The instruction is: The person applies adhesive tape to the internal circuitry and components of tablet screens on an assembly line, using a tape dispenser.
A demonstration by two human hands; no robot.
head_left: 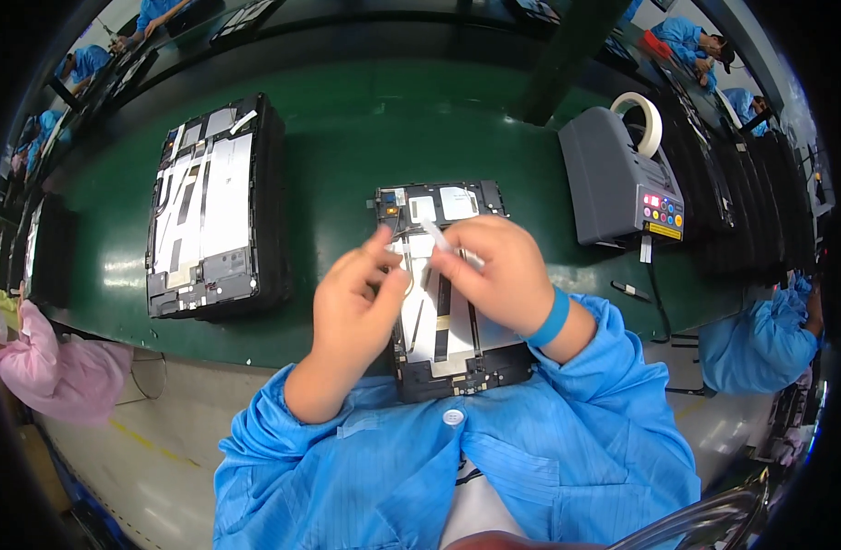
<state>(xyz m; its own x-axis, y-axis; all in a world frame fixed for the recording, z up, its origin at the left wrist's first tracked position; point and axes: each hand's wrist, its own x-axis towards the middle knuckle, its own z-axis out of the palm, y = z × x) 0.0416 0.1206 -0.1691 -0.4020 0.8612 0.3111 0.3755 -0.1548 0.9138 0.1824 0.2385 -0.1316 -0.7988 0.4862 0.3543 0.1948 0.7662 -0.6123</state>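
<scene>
An opened tablet-like device lies on the green table in front of me, its silver inner plate, black frame and flat cables showing. Between thumb and forefinger my right hand, with a blue band at the wrist, pinches a short white strip of tape over the upper part of the device. My left hand hovers at the device's left side near a thin cable. Its fingers are bent with a gap to the thumb, somewhat blurred, and I see nothing held in them.
A stack of similar opened devices stands on the green table at the left. At the right sits a grey tape dispenser with a white roll, and a small marker-like object lies below it. More black stacks and several people are around.
</scene>
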